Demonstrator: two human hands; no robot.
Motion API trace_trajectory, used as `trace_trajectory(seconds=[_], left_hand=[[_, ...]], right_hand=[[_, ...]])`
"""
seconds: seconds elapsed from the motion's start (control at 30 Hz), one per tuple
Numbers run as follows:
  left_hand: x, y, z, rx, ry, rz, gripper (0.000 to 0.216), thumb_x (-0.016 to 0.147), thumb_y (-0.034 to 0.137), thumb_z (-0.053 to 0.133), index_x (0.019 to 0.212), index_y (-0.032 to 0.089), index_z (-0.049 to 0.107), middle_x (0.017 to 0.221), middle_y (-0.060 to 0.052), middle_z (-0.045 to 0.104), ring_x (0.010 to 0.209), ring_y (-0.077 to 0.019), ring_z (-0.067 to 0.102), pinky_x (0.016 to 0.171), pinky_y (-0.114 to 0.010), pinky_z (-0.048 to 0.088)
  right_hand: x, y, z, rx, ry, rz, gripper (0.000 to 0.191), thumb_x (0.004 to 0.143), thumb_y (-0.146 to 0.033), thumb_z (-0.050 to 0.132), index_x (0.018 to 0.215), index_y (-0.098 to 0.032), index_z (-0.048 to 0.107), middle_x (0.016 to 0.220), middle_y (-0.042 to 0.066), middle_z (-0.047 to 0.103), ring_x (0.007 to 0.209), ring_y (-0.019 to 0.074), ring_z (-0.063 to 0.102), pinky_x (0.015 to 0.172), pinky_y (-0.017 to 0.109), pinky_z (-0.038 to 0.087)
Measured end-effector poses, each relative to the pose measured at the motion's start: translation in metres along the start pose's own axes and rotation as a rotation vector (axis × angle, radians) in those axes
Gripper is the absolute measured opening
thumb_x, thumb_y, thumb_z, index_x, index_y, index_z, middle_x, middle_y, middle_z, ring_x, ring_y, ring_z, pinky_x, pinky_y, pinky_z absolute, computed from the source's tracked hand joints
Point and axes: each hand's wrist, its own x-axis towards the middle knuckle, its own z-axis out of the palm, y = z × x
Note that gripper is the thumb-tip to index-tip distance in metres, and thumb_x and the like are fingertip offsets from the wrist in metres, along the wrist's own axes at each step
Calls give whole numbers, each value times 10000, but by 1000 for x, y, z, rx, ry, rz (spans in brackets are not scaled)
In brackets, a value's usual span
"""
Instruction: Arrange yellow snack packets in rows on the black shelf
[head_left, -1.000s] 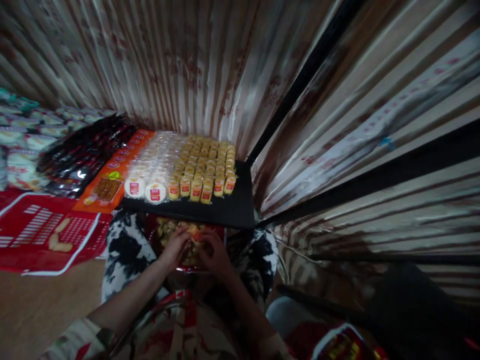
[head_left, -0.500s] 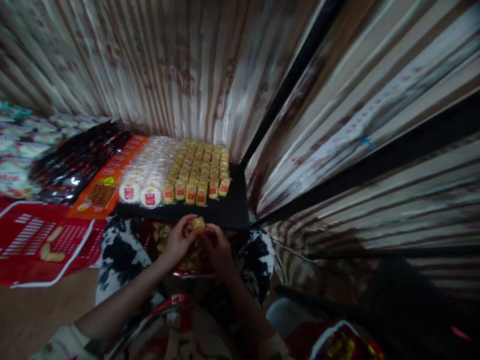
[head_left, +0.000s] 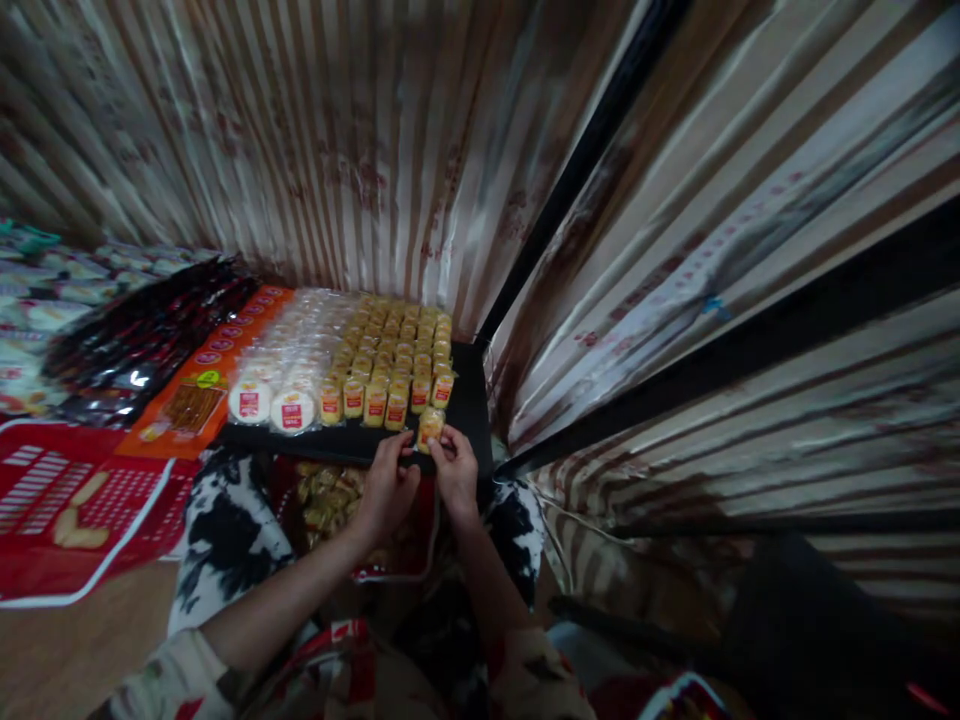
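Between the thumb and fingers of my right hand [head_left: 457,474] is a small yellow packaged cake [head_left: 430,426] in clear wrap, held upright just over the front of the black shelf [head_left: 469,400]. My left hand [head_left: 386,485] is beside it on the left, fingers curled in, with nothing visible in them. Whether its fingertips touch the wrapper I cannot tell. Behind the held piece, rows of the same yellow packaged cakes [head_left: 375,402] with red labels stand on the shelf. Below my hands, a red basket [head_left: 431,545] between my knees contains many loose yellow packets [head_left: 326,497].
Left of the yellow rows are round white packaged cakes [head_left: 291,410], an orange snack packet [head_left: 176,405] and dark shiny packets [head_left: 150,340]. A red bag or basket with a white edge [head_left: 112,500] lies at left. Black frame bars [head_left: 585,170] and striped curtain [head_left: 375,150] enclose the shelf.
Both hands have moved right and forward from over the basket to the shelf's front edge, bringing the cake along. My left fingers, earlier around the cake, now sit beside it.
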Motion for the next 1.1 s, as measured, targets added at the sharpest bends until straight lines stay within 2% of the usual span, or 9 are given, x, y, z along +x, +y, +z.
trace_trajectory(seconds=[0.17,0.33,0.4,0.63,0.8,0.97,1.1], left_hand=[[14,-11,11,80,-25,37,438,741,100,456,1172,173,493,1140,-113,511,952,-186,567,753,-314,517],[23,-23,9,286,46,77,460,710,70,454,1157,146,533,1124,-114,498,1071,-234,503,969,-421,421],[25,-29,8,336,61,80,467,704,56,446,1151,154,543,1119,-106,493,1098,-237,482,998,-424,399],[25,-42,7,391,55,106,493,710,38,423,1180,140,533,1132,-114,481,1104,-231,471,1004,-416,396],[28,-44,7,412,48,118,489,730,59,424,1201,150,518,1144,-115,490,1110,-239,473,993,-430,405],[29,-45,3,434,19,141,487,742,65,424,1213,157,509,1153,-113,504,1109,-234,480,981,-419,422],[28,-43,3,433,-21,242,513,740,40,398,1222,178,508,1136,-98,535,1097,-207,490,977,-388,430]], right_hand=[[28,1,12,-85,18,-99,297,743,-339,567,973,-161,626,1013,108,576,863,185,583,696,301,540],[39,2,21,-158,-4,-148,292,756,-320,548,996,-171,625,1055,111,566,886,185,575,692,292,538],[39,2,24,-174,-16,-153,296,764,-319,537,1006,-171,623,1060,115,571,902,191,577,696,294,540],[38,4,34,-209,-20,-112,379,773,-339,520,1079,-131,603,1053,133,590,870,197,592,727,320,533],[39,8,36,-235,-28,-182,384,794,-336,496,1111,-139,586,1039,128,585,861,192,581,702,306,530],[38,9,36,-238,-12,-224,343,804,-327,491,1102,-176,566,1016,105,578,871,183,567,723,299,521],[35,6,36,-243,20,-217,268,792,-332,511,1020,-196,540,975,82,588,874,186,561,715,300,512]])
